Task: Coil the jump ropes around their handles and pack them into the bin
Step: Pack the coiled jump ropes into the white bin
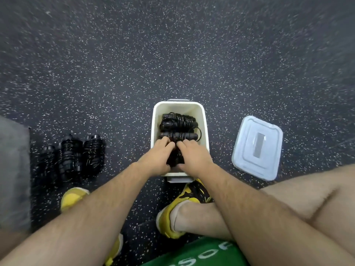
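Dark rubber floor w/ white speckles (172, 54) across nearly the whole view. Grey flat slab (13, 169) at left edge (can't tell what it is). Green item w/ white lettering (201, 252) at bottom edge, btwn the bare legs.

White rectangular plastic bin (204, 120) at centre on the floor, top open, long axis pointing away from the person. Pale translucent rectangular plastic lid (257, 146) flat on the floor right of bin, near but not touching.

Three coiled black rope bundles (71, 156) side by side on the floor left of bin, well apart from it. Yellow-and-black trainers: right trainer (194, 191) just beside bin's near end, left trainer (73, 196) further left.

In bin's far half: two packed black jump ropes (178, 123), coiled round their handles, lying crosswise, one just behind the other & touching.

Over bin's near half: left hand (159, 154) & right hand (194, 154) side by side, fingers curled onto a held black coiled jump rope (174, 158) lying lengthwise btwn them, clamped from both sides. Fingertips close together on top, just beside the nearer packed bundle. Can't tell if it rests on bin's bottom.
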`<state>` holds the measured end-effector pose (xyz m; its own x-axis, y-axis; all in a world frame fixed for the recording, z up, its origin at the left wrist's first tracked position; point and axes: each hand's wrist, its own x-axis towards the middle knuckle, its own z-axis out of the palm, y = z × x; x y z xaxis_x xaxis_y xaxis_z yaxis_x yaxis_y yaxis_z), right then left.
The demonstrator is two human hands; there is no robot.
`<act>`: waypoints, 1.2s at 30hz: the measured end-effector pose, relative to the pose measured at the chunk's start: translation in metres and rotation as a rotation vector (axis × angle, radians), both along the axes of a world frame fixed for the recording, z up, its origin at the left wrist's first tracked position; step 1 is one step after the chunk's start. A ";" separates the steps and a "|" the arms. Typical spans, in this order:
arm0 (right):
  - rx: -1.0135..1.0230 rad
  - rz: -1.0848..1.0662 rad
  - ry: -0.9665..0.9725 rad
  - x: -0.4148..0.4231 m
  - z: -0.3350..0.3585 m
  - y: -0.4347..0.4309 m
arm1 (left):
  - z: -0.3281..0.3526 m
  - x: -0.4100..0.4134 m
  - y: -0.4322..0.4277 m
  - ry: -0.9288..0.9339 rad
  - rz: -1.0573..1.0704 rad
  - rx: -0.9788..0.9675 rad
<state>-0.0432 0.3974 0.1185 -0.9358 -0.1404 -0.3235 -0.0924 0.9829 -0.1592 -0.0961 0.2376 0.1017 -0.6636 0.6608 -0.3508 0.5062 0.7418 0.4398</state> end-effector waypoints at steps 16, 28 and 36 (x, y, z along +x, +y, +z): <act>-0.045 0.037 -0.051 -0.015 -0.035 0.004 | -0.019 0.003 0.015 0.196 -0.110 -0.191; 0.025 0.059 -0.027 -0.009 0.000 -0.007 | -0.004 0.010 -0.008 0.229 -0.025 0.056; -0.014 0.175 0.132 -0.051 0.022 -0.097 | 0.015 -0.005 -0.084 0.359 0.313 0.102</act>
